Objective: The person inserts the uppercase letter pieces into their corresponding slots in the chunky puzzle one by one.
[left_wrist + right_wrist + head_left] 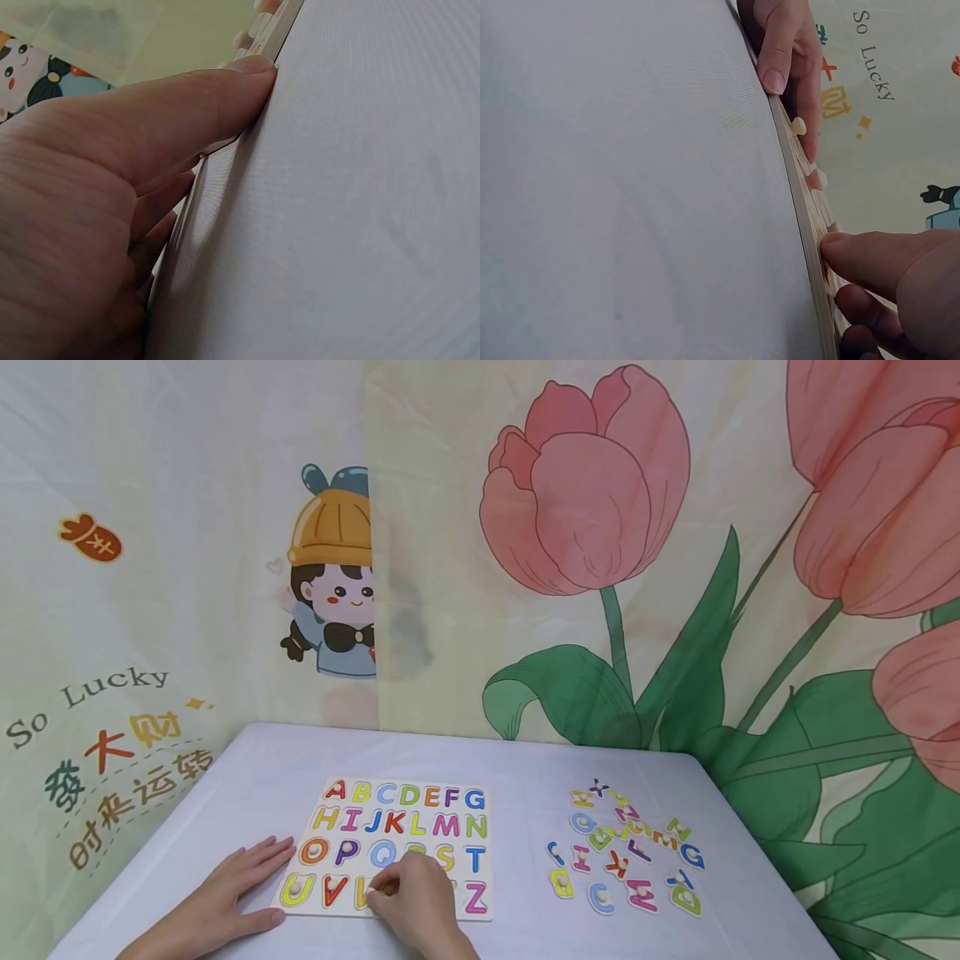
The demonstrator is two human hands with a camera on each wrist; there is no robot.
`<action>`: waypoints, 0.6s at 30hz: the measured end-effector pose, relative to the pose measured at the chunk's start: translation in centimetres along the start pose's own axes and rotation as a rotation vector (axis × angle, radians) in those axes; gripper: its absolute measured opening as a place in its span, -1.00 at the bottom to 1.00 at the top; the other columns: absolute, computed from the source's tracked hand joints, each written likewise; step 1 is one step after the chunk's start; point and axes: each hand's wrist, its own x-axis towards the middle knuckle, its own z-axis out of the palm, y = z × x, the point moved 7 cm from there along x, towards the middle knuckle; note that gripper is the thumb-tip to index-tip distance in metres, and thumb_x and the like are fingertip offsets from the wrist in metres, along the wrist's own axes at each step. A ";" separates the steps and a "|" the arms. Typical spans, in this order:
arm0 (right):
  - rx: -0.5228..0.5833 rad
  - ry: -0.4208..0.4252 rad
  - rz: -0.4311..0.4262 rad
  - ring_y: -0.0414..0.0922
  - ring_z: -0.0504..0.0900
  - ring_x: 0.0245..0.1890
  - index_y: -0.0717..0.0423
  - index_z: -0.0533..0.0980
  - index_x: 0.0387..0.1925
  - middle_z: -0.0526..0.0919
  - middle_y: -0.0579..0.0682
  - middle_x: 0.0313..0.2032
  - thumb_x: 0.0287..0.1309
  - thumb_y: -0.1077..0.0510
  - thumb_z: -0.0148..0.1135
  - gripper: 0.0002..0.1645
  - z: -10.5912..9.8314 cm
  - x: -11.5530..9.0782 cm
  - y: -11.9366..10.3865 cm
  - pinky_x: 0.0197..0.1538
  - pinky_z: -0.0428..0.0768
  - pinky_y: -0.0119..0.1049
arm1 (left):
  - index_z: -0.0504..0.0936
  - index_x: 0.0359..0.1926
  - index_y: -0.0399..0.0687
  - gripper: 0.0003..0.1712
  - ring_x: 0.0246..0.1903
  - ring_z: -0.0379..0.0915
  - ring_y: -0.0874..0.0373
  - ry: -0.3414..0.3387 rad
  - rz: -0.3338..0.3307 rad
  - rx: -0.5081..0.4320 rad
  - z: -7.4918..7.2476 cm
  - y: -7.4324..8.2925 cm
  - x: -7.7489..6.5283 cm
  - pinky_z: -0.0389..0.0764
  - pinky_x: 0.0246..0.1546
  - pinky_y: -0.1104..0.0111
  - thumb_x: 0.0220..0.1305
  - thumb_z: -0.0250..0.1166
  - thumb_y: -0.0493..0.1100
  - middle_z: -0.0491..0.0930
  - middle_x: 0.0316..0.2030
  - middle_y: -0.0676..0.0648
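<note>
A wooden alphabet puzzle board [382, 912] lies on the table, with printed letters in rows. My left hand [228, 893] rests at its left side, fingers extended along the edge. In the left wrist view the thumb [225, 94] touches the board's edge. Over the bottom row, my right hand [420, 897] pinches a small letter piece [362, 893] at the W spot, right of the red V piece [334, 892]; the fingers hide most of it. Knobbed pieces also sit at U [296, 890], O [313, 852], P [347, 853] and A [337, 790].
Several loose knobbed letters are scattered right of the board, among them a blue C [601, 898], a green D [685, 900] and a red K [617, 865]. A white cloth covers the table [517, 827]. Behind it hangs a printed curtain [442, 568] with tulips.
</note>
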 end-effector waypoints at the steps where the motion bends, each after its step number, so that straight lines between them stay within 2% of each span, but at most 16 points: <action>1: 0.001 0.000 -0.002 -0.44 0.35 -0.47 -0.22 0.79 -0.51 0.49 -0.37 -0.56 0.01 0.07 0.69 -0.85 0.0 0.0 0.0 -0.39 0.34 -0.48 | 0.56 0.44 -0.08 -0.07 0.38 -0.44 0.95 -0.004 -0.003 -0.001 0.0 0.0 0.0 -0.51 0.32 0.87 0.14 0.56 0.24 0.54 0.39 -0.21; 10: 0.005 -0.002 -0.023 -0.45 0.37 -0.45 -0.21 0.81 -0.48 0.47 -0.43 -0.59 -0.01 0.09 0.70 -0.86 0.0 0.0 0.1 -0.38 0.33 -0.49 | 0.58 0.41 -0.13 -0.10 0.42 -0.40 0.90 0.030 0.047 0.010 -0.3 0.3 0.0 -0.47 0.35 0.85 0.13 0.59 0.17 0.57 0.37 -0.20; 13: 0.026 -0.025 -0.035 -0.44 0.36 -0.45 -0.18 0.82 -0.39 0.49 -0.39 -0.58 0.00 0.11 0.68 -0.86 0.0 0.0 0.1 -0.37 0.33 -0.49 | 0.57 0.41 -0.13 -0.10 0.43 -0.39 0.89 0.034 0.053 0.010 -0.3 0.3 0.0 -0.46 0.35 0.85 0.13 0.59 0.17 0.57 0.38 -0.18; 18: 0.191 -0.129 -0.014 -0.38 0.43 -0.47 -0.05 0.80 -0.14 0.55 -0.31 -0.51 0.10 0.16 0.59 -0.75 -0.8 -0.3 0.5 -0.38 0.42 -0.50 | 0.57 0.41 -0.14 -0.10 0.43 -0.39 0.89 0.030 0.058 0.007 -0.4 0.2 0.1 -0.46 0.36 0.85 0.13 0.59 0.16 0.56 0.38 -0.17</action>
